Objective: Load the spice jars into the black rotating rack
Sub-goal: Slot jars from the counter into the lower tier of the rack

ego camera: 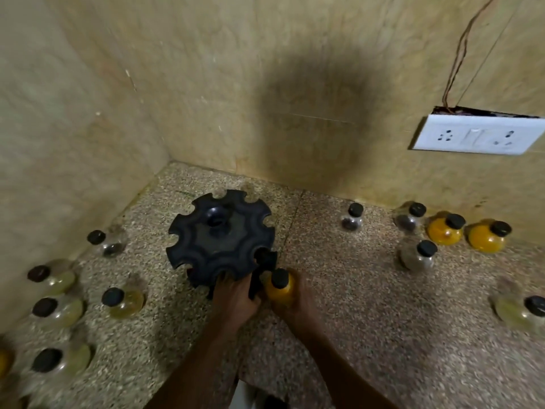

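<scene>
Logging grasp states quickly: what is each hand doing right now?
Left hand: gripping the near edge of the black rack.
Right hand: holding a yellow spice jar beside the rack.

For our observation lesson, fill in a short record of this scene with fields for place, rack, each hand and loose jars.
place: speckled stone counter in a wall corner
rack: black rotating rack, top notches look unfilled; one dark cap shows at its near right edge
left hand: left hand holds the rack's near edge
right hand: right hand holds a yellow jar beside the rack
loose jars: black-capped, standing on both sides, two orange jars at right
</scene>
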